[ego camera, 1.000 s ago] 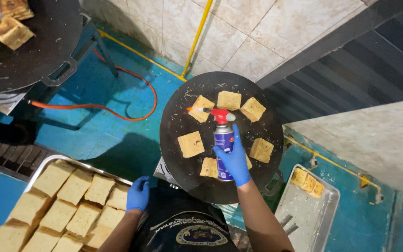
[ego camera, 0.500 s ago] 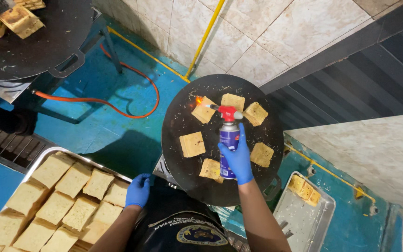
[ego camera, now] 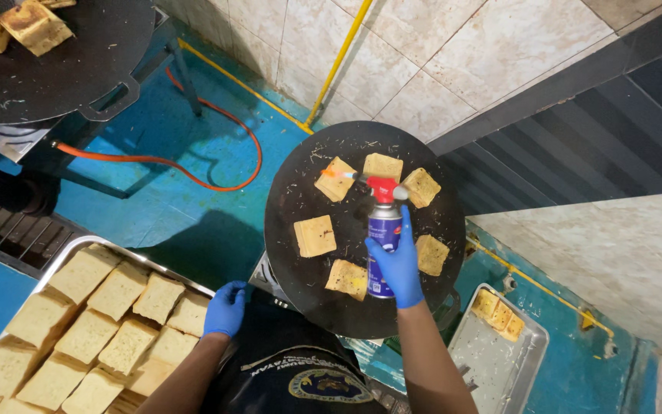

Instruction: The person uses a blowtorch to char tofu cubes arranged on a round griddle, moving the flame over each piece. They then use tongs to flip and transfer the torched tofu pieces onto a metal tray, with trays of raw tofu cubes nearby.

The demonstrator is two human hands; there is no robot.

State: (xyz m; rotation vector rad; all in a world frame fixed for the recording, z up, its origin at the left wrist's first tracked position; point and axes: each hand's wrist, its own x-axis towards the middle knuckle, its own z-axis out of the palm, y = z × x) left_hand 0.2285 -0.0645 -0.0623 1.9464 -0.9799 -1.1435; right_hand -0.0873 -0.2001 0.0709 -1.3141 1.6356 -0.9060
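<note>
A round black griddle [ego camera: 293,222] is sitting at the centre of the view, carrying six squares of bread spread over its surface. Compared with half a second ago, the view is showing the same layout, with the griddle and the arms sitting in nearly the same places.

To the lower left, a metal tray [ego camera: 47,264] is holding rows of pale bread blocks [ego camera: 86,337], packed side by side. A second black griddle [ego camera: 63,69] is showing at the upper left with a few browned pieces on it, and an orange hose [ego camera: 155,159] is trailing across the blue floor below it. A smaller metal tray [ego camera: 492,360] at the lower right is holding a few small yellow pieces.

The right hand [ego camera: 398,264], in a blue glove, is staying clamped around a blue gas torch can [ego camera: 383,230] with a red head, holding it upright over the middle of the griddle. The nozzle is pointing left, and a short orange flame is reaching the bread square [ego camera: 335,179] at the upper left of the ring, as it was a moment earlier, the can having shifted only slightly.

The left hand [ego camera: 225,308], also gloved in blue, is still resting with fingers curled and holding nothing at the near edge of the bread tray, just beside the person's dark apron [ego camera: 293,368].
</note>
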